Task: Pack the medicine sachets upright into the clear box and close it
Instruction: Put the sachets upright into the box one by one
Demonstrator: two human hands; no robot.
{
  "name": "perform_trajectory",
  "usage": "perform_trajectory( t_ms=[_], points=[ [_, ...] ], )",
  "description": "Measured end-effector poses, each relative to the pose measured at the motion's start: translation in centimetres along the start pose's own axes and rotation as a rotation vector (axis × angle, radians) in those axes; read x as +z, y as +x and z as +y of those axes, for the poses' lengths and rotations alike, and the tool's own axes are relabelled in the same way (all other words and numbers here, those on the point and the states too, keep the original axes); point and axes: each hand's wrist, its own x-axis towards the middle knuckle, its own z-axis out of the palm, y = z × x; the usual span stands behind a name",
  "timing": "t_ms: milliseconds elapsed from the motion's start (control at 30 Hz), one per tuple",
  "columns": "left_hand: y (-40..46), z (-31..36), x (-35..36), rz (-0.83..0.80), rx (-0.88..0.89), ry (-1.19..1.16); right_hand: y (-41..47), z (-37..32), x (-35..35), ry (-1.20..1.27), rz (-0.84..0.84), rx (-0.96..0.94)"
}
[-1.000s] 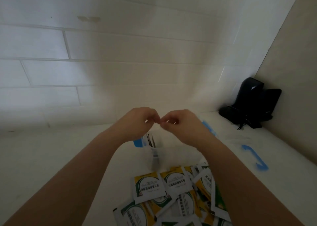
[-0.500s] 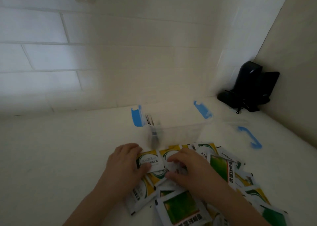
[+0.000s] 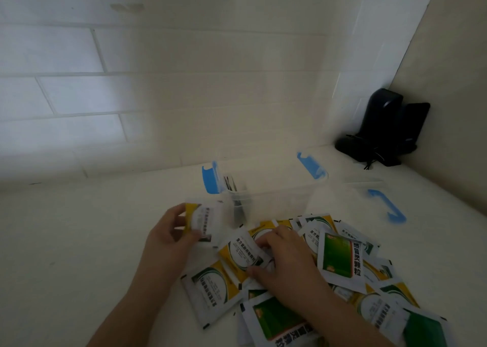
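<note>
white counter [image 3: 66, 241] | L hand [image 3: 168, 237] grips yellow-white sachet [image 3: 204, 218] | R hand [image 3: 286, 262] pinches sachet #2 [image 3: 243, 251]

We see motion-blurred yellow-white sachet [image 3: 203, 221] in left hand [image 3: 168, 237], green sachets [image 3: 274, 323] cropped at bottom, clear box's [image 3: 276, 196] contents indistinct.

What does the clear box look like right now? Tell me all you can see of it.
The clear box is see-through plastic, upright and open on the white counter, behind the sachet pile. Blue latches hang at its left and right ends. A few sachets stand upright at its left end; the rest looks empty. Neither hand touches it.
</note>
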Motion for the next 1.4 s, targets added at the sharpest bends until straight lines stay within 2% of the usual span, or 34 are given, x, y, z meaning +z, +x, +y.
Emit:
perform_trajectory(
  t_ms=[100, 200, 267, 467, 567, 667, 833, 967, 1033, 1100, 1200, 1400],
  points=[
    [-0.2, 0.0, -0.3, -0.01, -0.042, -0.117, 0.1, 0.2, -0.4, 0.169, 0.017, 0.063],
    [-0.4, 0.1, -0.1, -0.127, -0.114, -0.206, 0.2, 0.1, -1.2, 0.394, -0.031, 0.139],
    [-0.4, 0.1, 0.1, -0.181, -0.123, -0.242, 0.4, 0.4, -1.5, 0.452, -0.04, 0.143],
    [-0.9, 0.1, 0.8, -0.285, -0.076, -0.127, 0.5, 0.8, -1.5, 0.565, -0.003, 0.124],
    [-0.7, -0.2, 1.2, -0.291, -0.004, -0.013, 0.5, 0.4, -1.6, 0.64, -0.002, 0.08],
    [-0.6, -0.7, 1.2, -0.275, 0.031, -0.013, 0.3, -0.3, -1.9, 0.69, -0.034, 0.063],
    [-0.1, -0.9, 0.7, -0.21, 0.026, -0.101, 0.0, -0.9, -1.7, 0.496, -0.006, 0.066],
    [0.3, -1.2, 0.4, -0.134, -0.005, -0.068, -0.7, -2.7, -1.4, 0.234, -0.099, 0.004],
    [0.5, -1.2, 0.3, -0.099, -0.033, -0.102, -1.0, -3.4, -0.7, 0.05, -0.133, -0.085],
    [0.7, -1.3, 0.1, -0.068, -0.052, -0.152, -0.9, -4.0, -0.2, -0.082, -0.198, -0.251],
    [0.9, -1.4, -0.1, -0.047, -0.054, -0.179, -0.3, -4.6, 0.2, -0.127, -0.325, -0.407],
    [1.2, -1.8, -0.1, -0.025, -0.057, -0.218, 0.3, -3.6, 0.5, -0.204, -0.27, -0.678]
  ],
)
